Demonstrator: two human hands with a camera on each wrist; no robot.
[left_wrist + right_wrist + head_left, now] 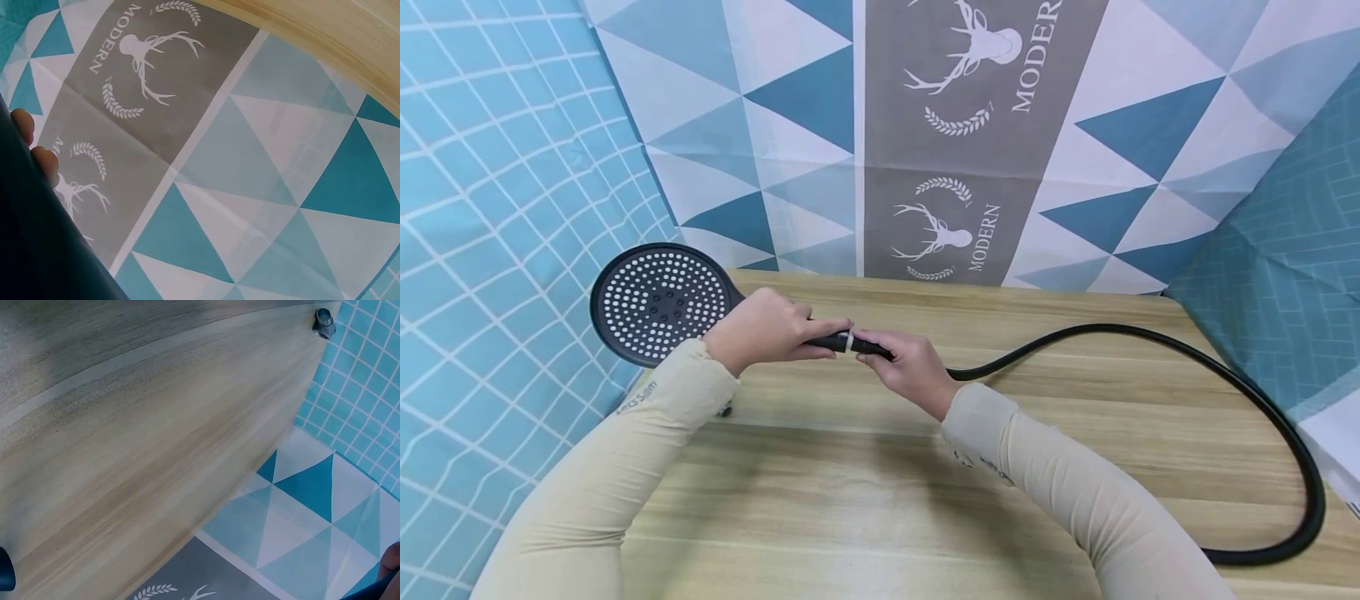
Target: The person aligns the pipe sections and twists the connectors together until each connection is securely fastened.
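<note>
A black round shower head (666, 304) with white nozzles is held up at the left of the head view. My left hand (771, 329) grips its handle, index finger stretched along it. At the handle's lower end, by a pale ring (849, 341), my right hand (910, 367) pinches the end of a black hose (1075, 331). Handle and hose end meet in line at that ring; whether they are threaded together I cannot tell. In the left wrist view, fingertips (45, 164) show past a dark edge.
The hose loops to the right over the wooden tabletop (865, 492). A small metal fitting (324, 324) stands near the table's tiled side. Patterned sheets (805, 108) line the back, and a white object (1333, 442) lies at the right edge.
</note>
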